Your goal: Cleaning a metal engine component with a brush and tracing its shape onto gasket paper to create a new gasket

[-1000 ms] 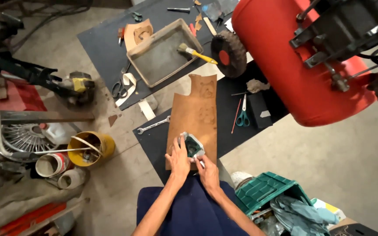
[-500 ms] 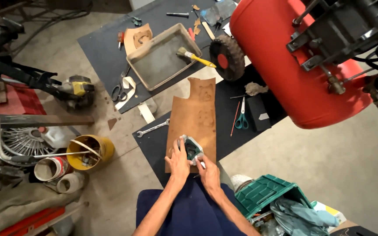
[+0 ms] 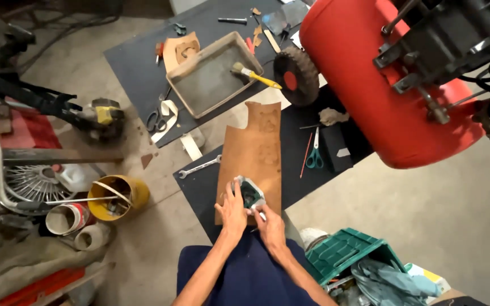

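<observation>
Red steel fills the far right, a big tank (image 3: 381, 73) on a black wheel (image 3: 296, 77). Left of it sits a grey tray (image 3: 214, 73) with a brush (image 3: 254, 74). Tan leather (image 3: 253, 158) lies on the dark mat (image 3: 199, 187), unmoved over the last second. Left hand (image 3: 232, 214) presses a small green template (image 3: 249, 194) near its near end; right hand (image 3: 270, 224) pinches a pale marker (image 3: 261, 215), barely advanced, so tracing looks ongoing.

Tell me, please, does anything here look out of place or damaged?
Mostly clutter. The brown leather sheet has a ragged, uneven far edge. A yellow-handled brush lies across the tray's rim. Both hands, left hand and right hand, press a greenish template on the leather.
</observation>
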